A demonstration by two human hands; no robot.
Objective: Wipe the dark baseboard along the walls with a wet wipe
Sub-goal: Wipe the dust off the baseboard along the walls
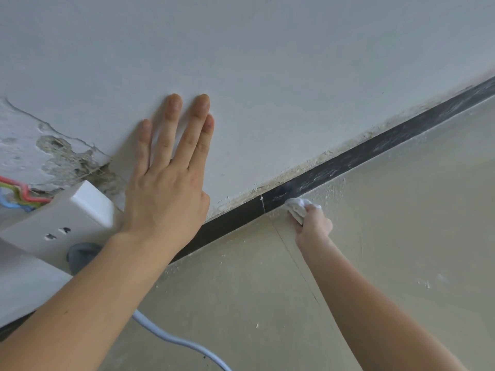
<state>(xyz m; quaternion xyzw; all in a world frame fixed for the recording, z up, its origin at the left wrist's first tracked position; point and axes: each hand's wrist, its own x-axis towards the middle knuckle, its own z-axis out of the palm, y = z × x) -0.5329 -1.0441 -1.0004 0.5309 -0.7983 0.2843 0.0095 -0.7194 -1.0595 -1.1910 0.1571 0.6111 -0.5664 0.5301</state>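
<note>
The left hand (166, 188) lies flat on the pale wall (267, 62), a little to the 9 o'clock side of the frame's middle. Its palm is against the wall and its fingers are straight, close together and pointing toward 12 o'clock; it holds nothing. Its thumb is hidden behind the hand.

The right hand (313, 226) sits toward 4 o'clock from the centre, fingers curled round a bunched white wet wipe (296, 207). The wipe pokes out at the hand's 10 o'clock side and meets the lower edge of the dark baseboard (361, 153). Whether it is pressed hard or only touching is hard to tell.

The baseboard runs as a black strip from about 8 o'clock, passing behind the left wrist, up to the frame's edge at 2 o'clock. From the wipe toward 2 o'clock it is streaked grey with dust; toward 8 o'clock it looks plain black. White crumbs dot the beige floor (401, 236) near the wipe.

At 9 o'clock a white socket (67, 218) stands out from the wall below broken plaster (67, 156), with coloured wires (21, 194) beside it. A pale cable (171, 338) runs off toward 6 o'clock.
</note>
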